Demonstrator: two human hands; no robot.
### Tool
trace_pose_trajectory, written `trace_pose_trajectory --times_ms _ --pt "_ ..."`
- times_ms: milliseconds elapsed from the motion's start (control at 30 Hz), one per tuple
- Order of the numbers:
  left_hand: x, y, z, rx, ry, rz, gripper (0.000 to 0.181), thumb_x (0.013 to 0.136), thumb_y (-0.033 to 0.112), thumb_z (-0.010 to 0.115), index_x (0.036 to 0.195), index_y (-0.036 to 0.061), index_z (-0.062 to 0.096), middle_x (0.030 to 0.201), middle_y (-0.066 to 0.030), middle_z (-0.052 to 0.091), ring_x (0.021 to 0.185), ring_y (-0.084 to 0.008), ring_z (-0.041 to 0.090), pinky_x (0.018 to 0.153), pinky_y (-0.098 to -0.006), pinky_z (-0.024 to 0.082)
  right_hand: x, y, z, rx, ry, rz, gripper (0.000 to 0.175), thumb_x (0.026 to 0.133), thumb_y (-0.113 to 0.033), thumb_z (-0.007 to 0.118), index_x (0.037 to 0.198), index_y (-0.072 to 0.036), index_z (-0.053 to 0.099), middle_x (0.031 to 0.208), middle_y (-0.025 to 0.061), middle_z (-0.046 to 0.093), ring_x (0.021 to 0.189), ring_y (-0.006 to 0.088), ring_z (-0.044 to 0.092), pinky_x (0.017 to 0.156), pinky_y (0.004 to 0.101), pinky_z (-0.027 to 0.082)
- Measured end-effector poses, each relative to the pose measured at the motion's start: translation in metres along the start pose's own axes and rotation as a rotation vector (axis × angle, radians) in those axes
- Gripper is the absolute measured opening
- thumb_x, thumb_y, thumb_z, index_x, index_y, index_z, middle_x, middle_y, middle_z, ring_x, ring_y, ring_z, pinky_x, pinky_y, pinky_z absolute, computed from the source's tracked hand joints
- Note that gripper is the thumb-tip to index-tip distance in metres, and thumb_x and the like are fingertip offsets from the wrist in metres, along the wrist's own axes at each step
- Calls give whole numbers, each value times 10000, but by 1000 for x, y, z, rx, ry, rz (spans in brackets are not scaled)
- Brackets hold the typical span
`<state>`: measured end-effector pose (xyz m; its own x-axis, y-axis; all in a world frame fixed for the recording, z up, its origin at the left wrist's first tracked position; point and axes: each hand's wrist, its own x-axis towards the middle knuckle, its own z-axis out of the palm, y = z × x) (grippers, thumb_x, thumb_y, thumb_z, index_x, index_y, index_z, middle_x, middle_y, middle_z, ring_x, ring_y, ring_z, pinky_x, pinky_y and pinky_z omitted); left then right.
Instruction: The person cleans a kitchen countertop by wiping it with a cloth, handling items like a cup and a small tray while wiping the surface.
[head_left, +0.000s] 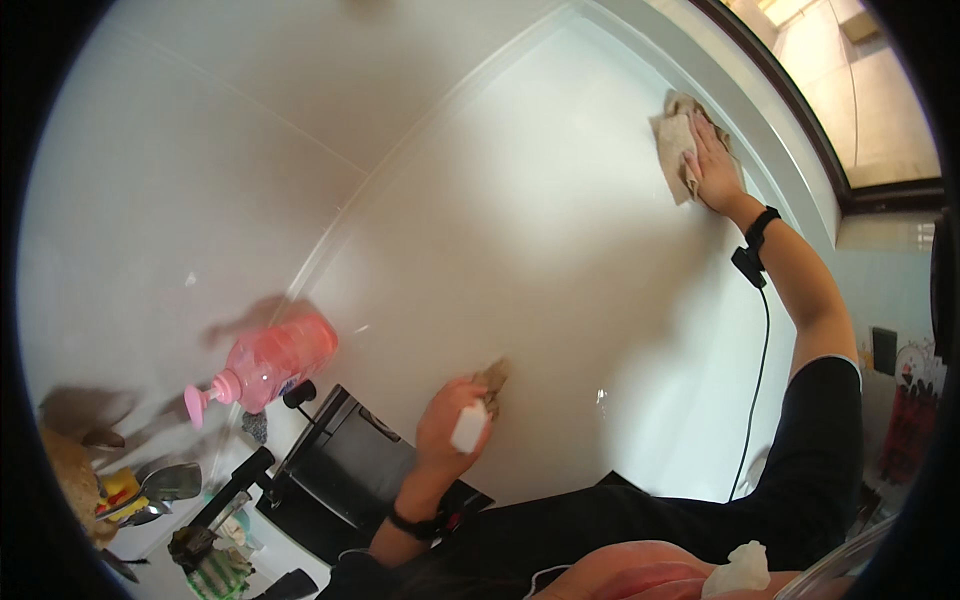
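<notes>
My right hand (712, 165) lies flat, pressing a beige cloth (675, 150) onto the glossy white countertop (525, 247), close to the raised edge under the window. A black strap with a small black device and a cable (766, 322) is around that wrist. Lower down, my left hand (446, 427) is closed around a small white object (469, 427), whose kind I cannot make out. A crumpled brown cloth or paper (493, 379) pokes out past its fingers. Another black band circles the left wrist.
Left of my left hand stands a pink pump bottle of liquid soap (281, 349). A black glossy panel (345, 450), a black tap-like fitting (251, 465), a grey scouring pad (255, 425), metal utensils (172, 480) and a green-striped cloth (217, 574) are nearby. A dark window frame (892, 196) borders the upper right.
</notes>
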<state>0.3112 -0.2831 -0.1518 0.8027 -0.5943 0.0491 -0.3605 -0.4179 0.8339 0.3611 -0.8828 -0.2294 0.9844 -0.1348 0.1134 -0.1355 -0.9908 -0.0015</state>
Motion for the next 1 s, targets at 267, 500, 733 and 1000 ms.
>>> trace_pose_trajectory --times_ms 267,500,733,1000 --pt "-69 -19 -86 -317 63 -385 437 756 -2 832 1061 79 529 1111 -150 706 1145 -280 653 963 -412 517 136 -41 26 91 3 -45 580 1075 -300 407 1544 30 318 1618 206 300 1506 354 272 1239 404 241" --pt "-87 -6 -100 -594 120 -615 416 793 -38 814 1076 77 531 1154 -154 679 1164 -274 630 1007 -432 508 215 -72 47 97 13 -4 585 1072 -305 406 1546 23 305 1603 204 327 1489 343 307 1231 397 261" --pt "-94 -1 -106 -662 120 -704 409 810 -50 782 1099 67 516 1191 -178 653 1144 -244 620 933 -390 549 230 -101 68 -79 106 166 683 1054 -454 372 1529 35 354 1598 219 338 1490 340 308 1235 416 237" --pt "-104 11 -100 -701 168 -495 413 819 -75 761 1106 79 507 1194 -161 650 1177 -235 597 993 -392 503 151 -256 38 203 153 -20 892 900 -716 534 1446 -12 485 1591 157 368 1517 368 220 1211 613 98"
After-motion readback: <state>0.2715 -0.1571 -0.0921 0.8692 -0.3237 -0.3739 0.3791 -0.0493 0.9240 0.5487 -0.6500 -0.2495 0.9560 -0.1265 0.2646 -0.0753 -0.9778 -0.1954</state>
